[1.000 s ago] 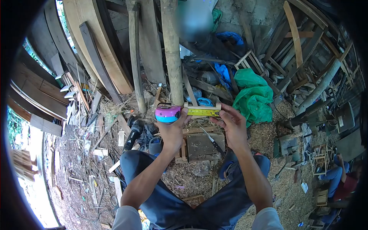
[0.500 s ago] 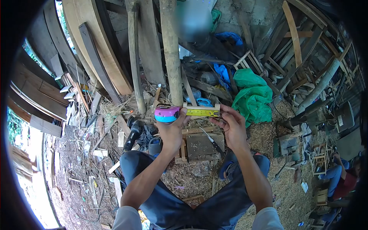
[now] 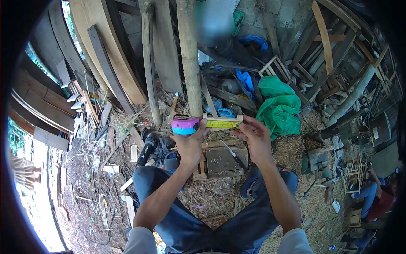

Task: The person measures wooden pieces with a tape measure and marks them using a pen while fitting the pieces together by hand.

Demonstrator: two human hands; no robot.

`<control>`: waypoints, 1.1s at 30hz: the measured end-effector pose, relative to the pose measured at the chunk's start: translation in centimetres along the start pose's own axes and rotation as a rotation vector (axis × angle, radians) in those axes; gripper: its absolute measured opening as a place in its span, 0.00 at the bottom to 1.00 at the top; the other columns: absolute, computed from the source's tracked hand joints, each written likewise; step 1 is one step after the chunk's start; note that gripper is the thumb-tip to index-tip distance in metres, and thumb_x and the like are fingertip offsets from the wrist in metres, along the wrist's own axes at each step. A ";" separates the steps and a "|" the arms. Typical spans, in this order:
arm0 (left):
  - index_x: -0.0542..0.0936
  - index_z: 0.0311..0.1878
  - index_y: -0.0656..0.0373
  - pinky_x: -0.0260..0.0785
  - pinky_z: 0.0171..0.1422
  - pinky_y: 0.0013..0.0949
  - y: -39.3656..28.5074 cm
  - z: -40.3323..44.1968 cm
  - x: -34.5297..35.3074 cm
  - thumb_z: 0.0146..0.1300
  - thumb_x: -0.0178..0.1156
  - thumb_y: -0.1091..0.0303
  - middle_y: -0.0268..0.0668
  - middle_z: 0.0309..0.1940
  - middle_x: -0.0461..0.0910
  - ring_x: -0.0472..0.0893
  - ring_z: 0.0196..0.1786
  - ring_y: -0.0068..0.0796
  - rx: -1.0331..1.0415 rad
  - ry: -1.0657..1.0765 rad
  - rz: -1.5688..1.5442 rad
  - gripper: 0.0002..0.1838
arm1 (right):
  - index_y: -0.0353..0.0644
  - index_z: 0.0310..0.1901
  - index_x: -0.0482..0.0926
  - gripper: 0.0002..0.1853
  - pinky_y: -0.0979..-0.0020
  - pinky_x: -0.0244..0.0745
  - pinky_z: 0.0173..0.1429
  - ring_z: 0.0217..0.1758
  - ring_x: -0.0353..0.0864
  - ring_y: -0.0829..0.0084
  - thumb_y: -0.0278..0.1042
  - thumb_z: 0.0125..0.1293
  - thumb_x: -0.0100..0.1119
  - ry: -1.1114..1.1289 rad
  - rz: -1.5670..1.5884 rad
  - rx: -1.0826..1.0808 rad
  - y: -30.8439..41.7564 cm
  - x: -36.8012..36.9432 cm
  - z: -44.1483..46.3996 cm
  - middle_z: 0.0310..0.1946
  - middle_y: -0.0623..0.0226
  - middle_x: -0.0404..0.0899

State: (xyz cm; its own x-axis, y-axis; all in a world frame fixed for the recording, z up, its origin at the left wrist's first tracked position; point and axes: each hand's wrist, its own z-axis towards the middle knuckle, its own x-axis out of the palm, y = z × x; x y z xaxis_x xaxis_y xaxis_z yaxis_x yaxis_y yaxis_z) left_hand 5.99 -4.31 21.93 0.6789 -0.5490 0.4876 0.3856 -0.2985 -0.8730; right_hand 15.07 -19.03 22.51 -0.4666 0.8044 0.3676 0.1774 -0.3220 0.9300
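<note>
My left hand (image 3: 189,146) is closed around a pink and blue tape measure (image 3: 185,125), its thumb by the mouth of the case. A short length of yellow blade (image 3: 222,124) runs out to the right. Along the blade's far side lies a small pale wooden piece (image 3: 223,119) with raised ends. My right hand (image 3: 257,142) pinches the right end of this piece, its thumb at the blade's tip. Below the hands, a knife (image 3: 237,159) with a black handle rests on a wooden block (image 3: 220,166) between my feet.
A black power tool (image 3: 146,149) lies on the littered ground to the left. Green plastic sheeting (image 3: 277,106) is heaped on the right. An upright pole (image 3: 189,63) and leaning planks (image 3: 108,51) stand ahead. Another person (image 3: 376,194) sits at the far right.
Both hands keep nearly the same place, with the tape still along the wooden piece. The right fingers have shifted very slightly at its end. At the far left edge, a brownish shape looks different.
</note>
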 end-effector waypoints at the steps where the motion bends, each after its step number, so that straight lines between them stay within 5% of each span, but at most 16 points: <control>1: 0.74 0.39 0.62 0.80 0.48 0.35 0.1 0.0 -0.1 0.59 0.64 0.76 0.35 0.35 0.78 0.82 0.39 0.27 -0.001 -0.003 0.001 0.08 | 0.25 0.52 0.73 0.15 0.62 0.81 0.54 0.48 0.80 0.65 0.22 0.65 0.55 0.001 0.000 0.003 -0.1 0.0 0.0 0.47 0.53 0.77; 7: 0.72 0.43 0.66 0.80 0.43 0.34 0.7 0.7 -1.9 0.60 0.62 0.77 0.38 0.36 0.78 0.81 0.39 0.27 -0.055 0.016 -0.003 0.10 | 0.26 0.53 0.73 0.15 0.62 0.80 0.56 0.49 0.80 0.64 0.21 0.65 0.55 0.044 0.016 0.044 -2.0 0.3 0.6 0.48 0.53 0.77; 13: 0.72 0.38 0.64 0.82 0.44 0.35 2.8 1.3 -5.8 0.59 0.62 0.78 0.37 0.35 0.78 0.81 0.37 0.29 -0.070 -0.083 -0.002 0.08 | 0.31 0.47 0.76 0.12 0.70 0.82 0.41 0.39 0.82 0.71 0.30 0.66 0.56 -0.017 0.165 0.271 -7.1 -0.2 0.7 0.38 0.62 0.79; 15: 0.70 0.38 0.63 0.81 0.45 0.37 5.1 1.7 -8.0 0.59 0.62 0.79 0.37 0.35 0.76 0.80 0.36 0.29 -0.054 -0.131 0.070 0.10 | 0.34 0.39 0.76 0.09 0.72 0.76 0.30 0.31 0.80 0.75 0.33 0.67 0.54 -0.038 -0.184 0.401 -11.3 -1.2 -0.2 0.30 0.65 0.79; 19: 0.66 0.43 0.61 0.81 0.47 0.38 12.0 -0.8 -13.9 0.59 0.61 0.81 0.37 0.37 0.74 0.79 0.41 0.30 -0.089 -0.160 0.074 0.14 | 0.35 0.34 0.74 0.10 0.71 0.73 0.26 0.28 0.80 0.75 0.34 0.65 0.58 0.147 -0.489 0.589 -19.0 -4.2 -4.3 0.28 0.63 0.79; 22: 0.64 0.45 0.60 0.81 0.47 0.38 13.5 -2.2 -17.6 0.58 0.60 0.82 0.37 0.38 0.73 0.79 0.41 0.30 -0.163 -0.183 0.163 0.17 | 0.37 0.35 0.74 0.11 0.67 0.76 0.27 0.27 0.80 0.70 0.36 0.62 0.62 0.146 -0.750 0.531 -23.8 -4.9 -8.6 0.27 0.61 0.79; 24: 0.63 0.46 0.60 0.82 0.46 0.39 13.8 -2.5 -19.2 0.57 0.61 0.83 0.37 0.38 0.72 0.79 0.40 0.32 -0.205 -0.217 0.226 0.20 | 0.31 0.43 0.69 0.19 0.62 0.76 0.27 0.25 0.80 0.57 0.36 0.59 0.65 0.112 -1.229 0.298 -24.7 -3.7 -10.7 0.27 0.53 0.79; 30: 0.63 0.45 0.60 0.82 0.44 0.39 13.8 -2.6 -19.8 0.56 0.62 0.83 0.38 0.38 0.71 0.79 0.40 0.34 -0.187 -0.215 0.266 0.20 | 0.28 0.57 0.46 0.38 0.55 0.75 0.35 0.35 0.80 0.44 0.33 0.57 0.64 0.077 -1.226 0.406 -25.6 -2.0 -11.5 0.30 0.43 0.77; 33: 0.61 0.46 0.60 0.83 0.44 0.38 13.8 -2.6 -19.4 0.56 0.63 0.81 0.38 0.38 0.70 0.78 0.41 0.32 -0.181 -0.185 0.291 0.21 | 0.28 0.55 0.49 0.35 0.54 0.74 0.37 0.36 0.80 0.44 0.32 0.57 0.64 0.031 -1.232 0.446 -26.1 -1.5 -11.9 0.32 0.43 0.77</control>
State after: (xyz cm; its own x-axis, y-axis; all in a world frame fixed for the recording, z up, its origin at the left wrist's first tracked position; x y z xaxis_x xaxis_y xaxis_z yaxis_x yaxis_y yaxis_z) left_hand -3.53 0.19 0.37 0.8514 -0.4855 0.1985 0.0555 -0.2931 -0.9545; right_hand 0.87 -17.78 -2.38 -0.5461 0.4371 -0.7147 -0.1103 0.8082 0.5785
